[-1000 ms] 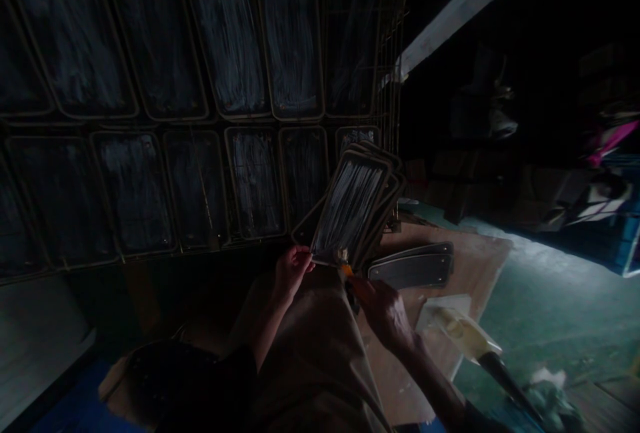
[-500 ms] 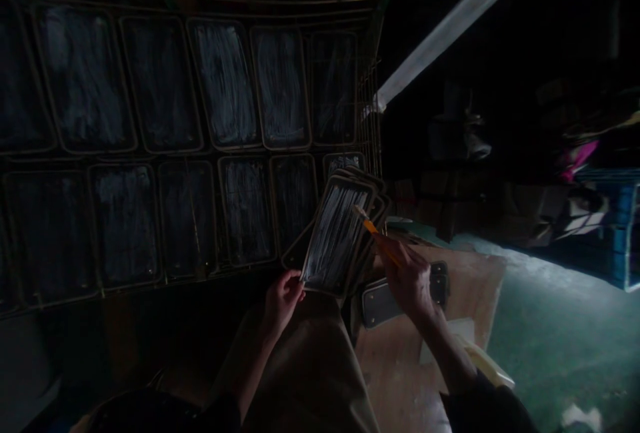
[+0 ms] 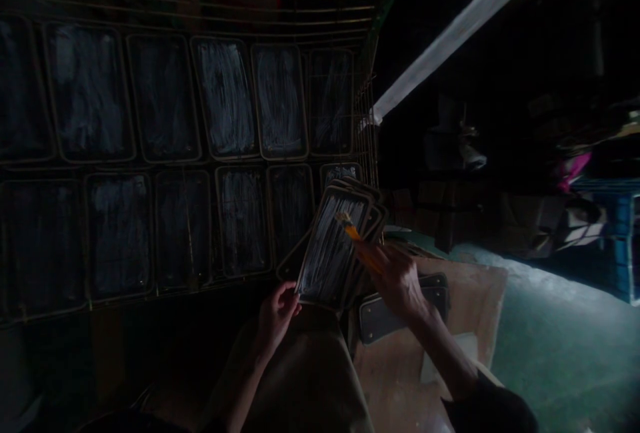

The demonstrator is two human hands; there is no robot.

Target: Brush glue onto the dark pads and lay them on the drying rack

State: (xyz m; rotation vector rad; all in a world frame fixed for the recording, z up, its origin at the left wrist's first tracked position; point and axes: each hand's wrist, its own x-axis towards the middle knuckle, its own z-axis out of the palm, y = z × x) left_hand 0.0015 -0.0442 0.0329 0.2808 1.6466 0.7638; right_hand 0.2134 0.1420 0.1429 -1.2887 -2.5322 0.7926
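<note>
My right hand [image 3: 400, 283] is closed around the orange handle of a paintbrush [image 3: 351, 229]. Its bristles rest on or just over the upper part of a dark rectangular panel [image 3: 327, 263] with rounded corners and a pale edge. White streaks of a wet-looking coating run lengthwise across that panel. At its lower left corner, the fingers of my left hand [image 3: 278, 316] pinch the edge. Several similar panels lie fanned out beneath it, mostly hidden. To the right, partly behind my right forearm, a dark panel with metal studs [image 3: 377, 319] lies on a wooden board [image 3: 475, 286].
On a wire rack [image 3: 367, 106] to the left, two rows of white-streaked panels [image 3: 225, 99] lie side by side. A pale beam [image 3: 465, 33] slants across the upper right. Boxes [image 3: 530, 213] and a blue crate [image 3: 617, 239] stand at the right on the green floor [image 3: 565, 333].
The brush in my right hand has moved left across the upper part of the panel. My left hand keeps its hold on the corner. The whole view has shifted slightly.
</note>
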